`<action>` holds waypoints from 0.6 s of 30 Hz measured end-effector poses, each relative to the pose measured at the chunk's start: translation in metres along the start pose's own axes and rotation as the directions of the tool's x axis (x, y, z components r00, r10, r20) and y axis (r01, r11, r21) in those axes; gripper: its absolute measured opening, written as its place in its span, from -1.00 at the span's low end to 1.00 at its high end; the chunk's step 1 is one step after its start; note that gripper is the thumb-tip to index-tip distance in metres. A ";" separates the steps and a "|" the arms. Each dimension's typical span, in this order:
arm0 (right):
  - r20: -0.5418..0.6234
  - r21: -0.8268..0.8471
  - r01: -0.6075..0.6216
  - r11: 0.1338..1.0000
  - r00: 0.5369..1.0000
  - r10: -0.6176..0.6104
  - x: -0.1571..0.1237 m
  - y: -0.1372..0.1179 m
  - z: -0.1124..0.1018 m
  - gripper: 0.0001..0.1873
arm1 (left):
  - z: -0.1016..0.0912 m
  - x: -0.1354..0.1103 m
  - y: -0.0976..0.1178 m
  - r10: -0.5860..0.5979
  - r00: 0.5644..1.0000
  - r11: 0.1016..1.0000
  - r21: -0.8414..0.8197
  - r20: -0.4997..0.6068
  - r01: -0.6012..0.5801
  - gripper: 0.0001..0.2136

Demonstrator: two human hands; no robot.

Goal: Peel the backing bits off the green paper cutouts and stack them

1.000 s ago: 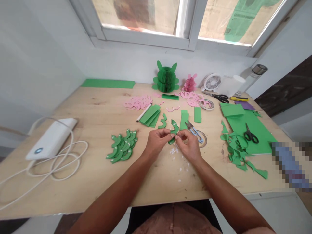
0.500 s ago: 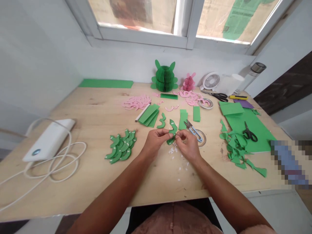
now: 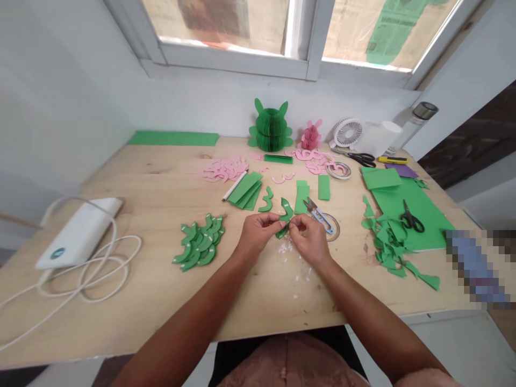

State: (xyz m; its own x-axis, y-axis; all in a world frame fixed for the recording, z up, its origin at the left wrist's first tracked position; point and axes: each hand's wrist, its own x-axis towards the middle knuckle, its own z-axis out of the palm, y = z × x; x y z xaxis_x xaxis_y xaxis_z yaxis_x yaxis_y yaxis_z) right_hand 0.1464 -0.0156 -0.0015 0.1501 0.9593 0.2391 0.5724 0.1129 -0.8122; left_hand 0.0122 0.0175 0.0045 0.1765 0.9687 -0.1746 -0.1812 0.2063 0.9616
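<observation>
A green wavy paper cutout [image 3: 286,207] with a small white patch on it is pinched between my two hands, low over the table. My left hand [image 3: 258,232] grips its left edge with thumb and forefinger. Closed at the cutout's right edge is my right hand [image 3: 309,236]; whether its fingertips also hold a tiny scrap is too small to tell. White paper bits [image 3: 287,247] lie scattered just below. Beside my right hand rest blue-handled snips [image 3: 320,216] on a roll of clear tape [image 3: 335,228]. Another green wavy cutout [image 3: 267,200] lies beyond my left hand.
Left of my hands is a pile of green cutouts [image 3: 200,242]; farther left, a white power device [image 3: 80,231] with looped cable [image 3: 135,252]. Green scraps [image 3: 389,244] and black scissors [image 3: 411,217] lie right. Pink cutouts [image 3: 228,167] and a green honeycomb paper figure [image 3: 271,129] are behind.
The view has shifted very slightly. Both hands keep nearly the same pinch on the green cutout, and nothing else on the table has visibly moved.
</observation>
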 end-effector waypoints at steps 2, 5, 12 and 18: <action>-0.002 -0.002 0.013 1.000 1.000 -0.013 0.000 -0.001 -0.001 -0.91 | 0.000 0.001 -0.001 -0.013 1.000 0.999 -0.037 0.010 0.014 -0.84; -0.018 -0.021 0.046 0.999 0.999 -0.047 0.001 -0.002 -0.002 -0.91 | -0.001 0.002 -0.002 -0.036 0.998 0.994 -0.103 0.043 0.041 -0.83; -0.047 -0.077 0.115 0.990 0.992 -0.119 -0.001 -0.003 -0.002 -0.91 | -0.003 0.002 0.000 -0.084 0.993 0.981 -0.167 0.088 0.098 -0.85; -0.053 -0.091 0.124 0.988 0.990 -0.129 -0.001 -0.004 -0.002 -0.88 | -0.003 0.001 0.003 -0.103 0.991 0.985 -0.131 0.084 0.113 -0.84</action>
State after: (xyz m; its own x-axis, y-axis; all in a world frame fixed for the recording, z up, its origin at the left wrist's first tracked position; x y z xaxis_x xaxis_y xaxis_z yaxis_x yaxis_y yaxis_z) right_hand 0.1455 -0.0174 0.0019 0.1178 0.9216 0.3699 0.6573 0.2069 -0.7247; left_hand 0.0091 0.0191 0.0067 0.2752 0.9272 -0.2540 -0.2852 0.3311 0.8995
